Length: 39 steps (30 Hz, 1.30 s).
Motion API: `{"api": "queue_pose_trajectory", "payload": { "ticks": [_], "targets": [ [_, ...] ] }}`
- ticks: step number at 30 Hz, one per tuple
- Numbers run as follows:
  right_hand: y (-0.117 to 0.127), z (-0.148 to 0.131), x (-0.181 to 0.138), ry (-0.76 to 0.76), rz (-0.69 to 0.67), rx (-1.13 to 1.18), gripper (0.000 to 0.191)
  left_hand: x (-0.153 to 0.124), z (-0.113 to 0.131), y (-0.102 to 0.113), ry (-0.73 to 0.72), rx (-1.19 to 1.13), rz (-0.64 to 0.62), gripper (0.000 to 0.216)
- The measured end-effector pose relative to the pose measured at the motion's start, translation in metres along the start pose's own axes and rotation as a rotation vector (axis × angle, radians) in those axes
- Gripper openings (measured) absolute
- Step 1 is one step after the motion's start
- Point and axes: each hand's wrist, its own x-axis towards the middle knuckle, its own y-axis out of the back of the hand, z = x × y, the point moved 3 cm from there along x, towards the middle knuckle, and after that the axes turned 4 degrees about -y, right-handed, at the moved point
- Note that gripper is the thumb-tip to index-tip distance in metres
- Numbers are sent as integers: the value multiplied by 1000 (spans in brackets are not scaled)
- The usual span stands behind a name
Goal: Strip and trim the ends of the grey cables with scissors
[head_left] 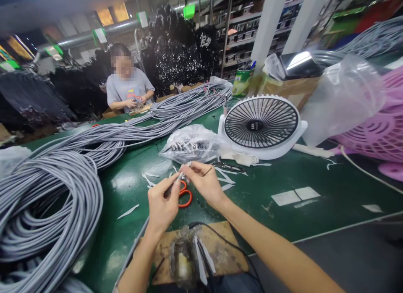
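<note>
My left hand (163, 202) is closed round the end of a grey cable (143, 230), which trails down along my left forearm. At the cable's tip, the fingers of my right hand (203, 183) pinch a small whitish piece (189, 163); its details are too small to make out. A thin dark stick (208, 171) pokes out from the right fingers. Just under my hands lie scissors with orange-red handles (185, 198), their blades mostly hidden. Behind the hands rests a clear plastic bag (192, 142) of small black and white parts.
Big coils of grey cable (69, 192) cover the table's left side. A white fan (261, 123) stands beyond my right hand, near a pink basket-like object (374, 121). White strips (226, 179) are scattered about. A wooden board (226, 251) carries a metal device (184, 259). A co-worker (129, 85) sits opposite.
</note>
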Motion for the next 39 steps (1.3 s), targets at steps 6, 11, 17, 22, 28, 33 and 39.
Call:
{"api": "queue_pose_trajectory", "payload": {
  "ticks": [6,11,17,22,28,33,39],
  "targets": [
    [1,-8,-10,216,36,-527,27,3,-5,9,134,-82,157,28],
    [-9,-5,-19,304,-62,-726,37,4,-3,10,123,-75,168,27],
    [-9,-1,-20,272,-63,-751,35,2,-5,9,106,-59,156,27],
    [-8,0,-19,240,-64,-711,37,1,-5,9,64,-11,130,26],
    [-10,5,-14,157,-133,-436,40,2,-4,8,25,76,83,25],
    [-9,1,-19,279,-12,-589,40,2,-5,4,17,109,22,25],
    [-13,-5,-32,719,227,-891,32,2,-2,3,-23,131,42,26]
  ]
}}
